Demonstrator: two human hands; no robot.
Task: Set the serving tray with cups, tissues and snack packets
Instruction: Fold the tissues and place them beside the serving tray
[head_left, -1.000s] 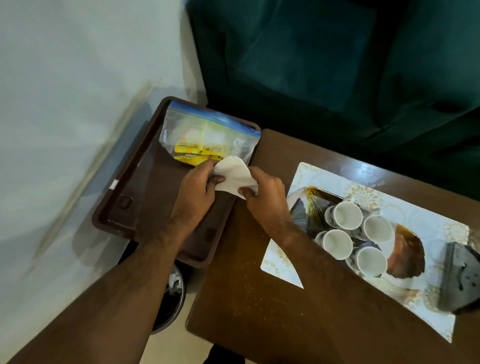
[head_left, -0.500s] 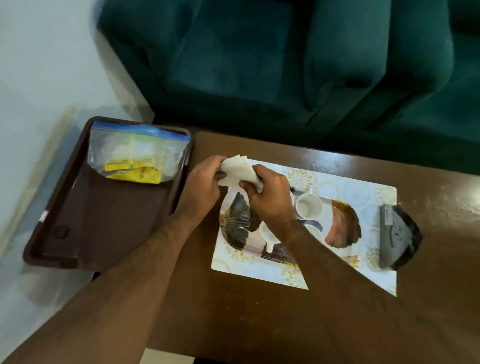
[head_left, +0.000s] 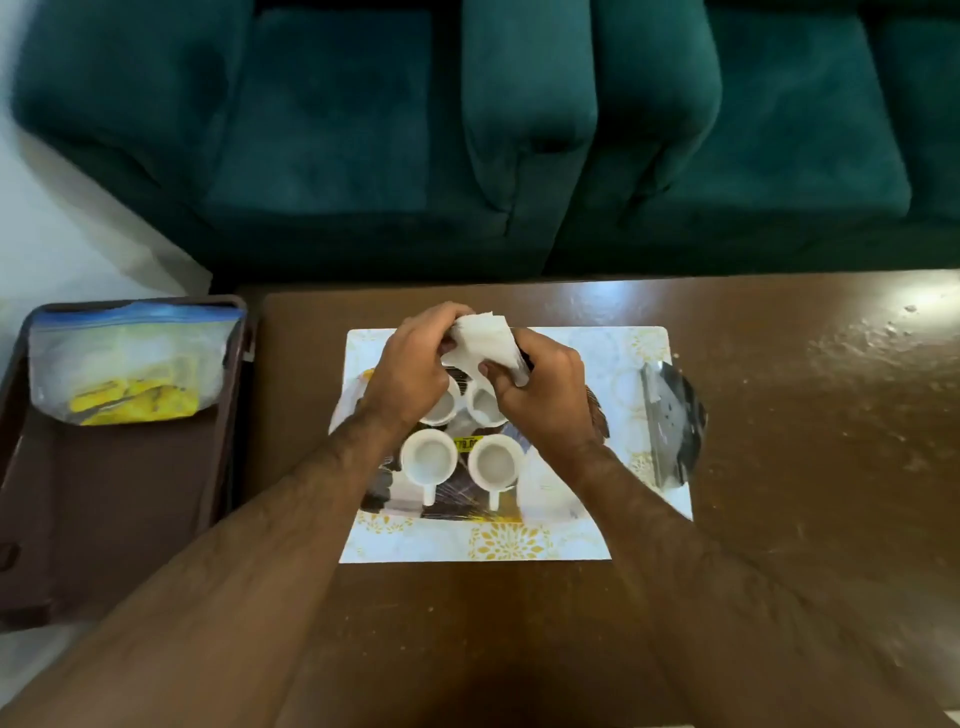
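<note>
Both hands hold a crumpled white tissue (head_left: 485, 343) above the patterned serving tray (head_left: 631, 358) on the brown table. My left hand (head_left: 415, 364) pinches its left side, my right hand (head_left: 545, 384) grips its right side. Under the hands stand several white cups (head_left: 430, 457) on the tray, the far ones partly hidden. A clear zip bag of yellow snack packets (head_left: 130, 364) lies in the brown tray (head_left: 119, 519) at the left, off the table.
A dark shiny packet (head_left: 672, 426) lies at the serving tray's right edge. A green sofa (head_left: 467, 130) runs along the far side of the table (head_left: 779, 519). White floor shows at the far left.
Both hands carried the tissue rightward from over the brown tray to above the cups on the patterned tray. The view swung right with them.
</note>
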